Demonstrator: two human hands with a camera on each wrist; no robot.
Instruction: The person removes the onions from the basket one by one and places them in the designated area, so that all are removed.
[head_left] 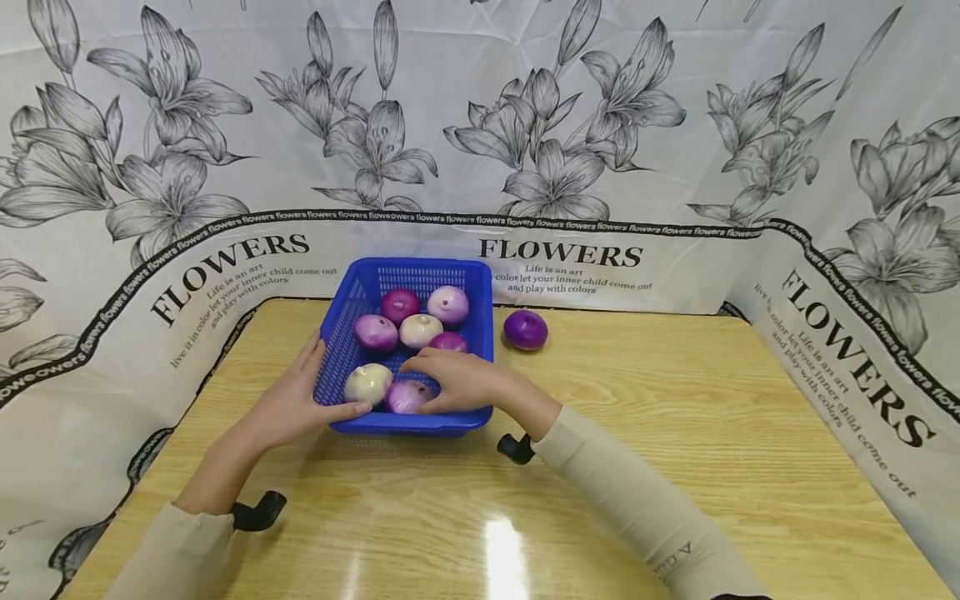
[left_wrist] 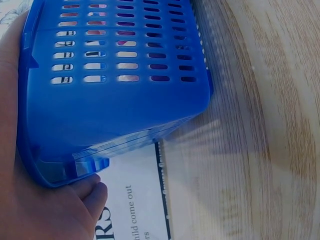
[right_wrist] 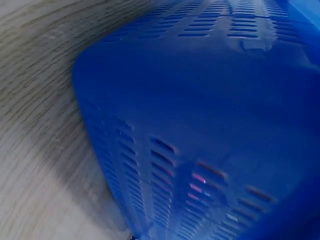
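Basket (head_left: pixel 408 425): rim pinched by left fingers (head_left: pixel 308 354) | Onion (head_left: pixel 405 397): partly hidden by right fingers (head_left: pixel 429 363); can't tell if gripping

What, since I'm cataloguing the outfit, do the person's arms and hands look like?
The left sleeve and right sleeve are long and beige, the right one marked with dark lettering and a triangle. A black fitting juts out by each cuff. Left hand and right hand are gloveless.

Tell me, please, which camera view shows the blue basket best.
The head view, which shows the blue basket from above, nearly whole, with onions inside. The left wrist view shows only part of its slotted outside; the right wrist view, only a slotted corner close up.
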